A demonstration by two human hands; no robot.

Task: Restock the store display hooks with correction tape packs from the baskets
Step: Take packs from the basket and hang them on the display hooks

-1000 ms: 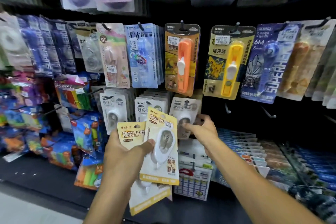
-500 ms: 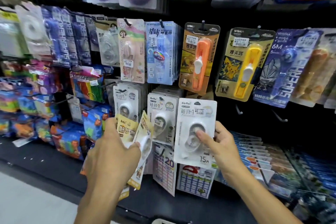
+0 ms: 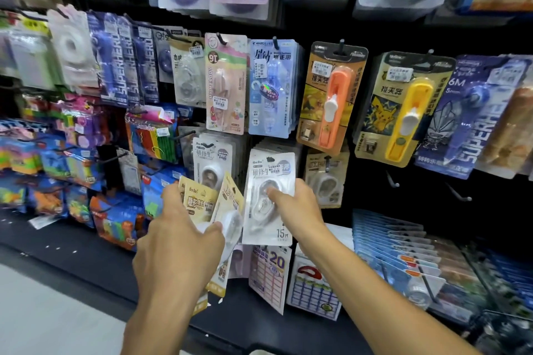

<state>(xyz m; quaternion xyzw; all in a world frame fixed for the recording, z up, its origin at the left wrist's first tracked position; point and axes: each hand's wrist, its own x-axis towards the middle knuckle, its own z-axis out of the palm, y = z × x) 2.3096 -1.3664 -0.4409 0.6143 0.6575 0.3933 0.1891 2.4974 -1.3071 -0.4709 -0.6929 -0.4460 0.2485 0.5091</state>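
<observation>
My left hand point(image 3: 178, 242) grips a small bunch of yellow-carded correction tape packs point(image 3: 202, 202), fanned out and tilted, low in front of the display. My right hand point(image 3: 297, 207) holds a white-carded correction tape pack point(image 3: 271, 181) marked 15M, thumb across its blister, level with a hook point(image 3: 269, 159) that carries a stack of the same white packs. Another stack of white packs point(image 3: 212, 161) hangs just left of it, and a tan-carded pack point(image 3: 326, 179) hangs on the hook to the right.
Rows of hooks bear blue, pink, orange point(image 3: 331, 98) and yellow point(image 3: 403, 109) packs above. Two bare hooks point(image 3: 392, 179) jut out at right. Colourful packets point(image 3: 72, 170) hang at left. Blue card stacks point(image 3: 398, 245) lie on the black shelf point(image 3: 72, 251) below.
My right hand carried the white pack left from the tan-pack hook to the middle hook's stack. My left hand rose slightly with the yellow packs, now turned edge-on. The view closed in on the display.
</observation>
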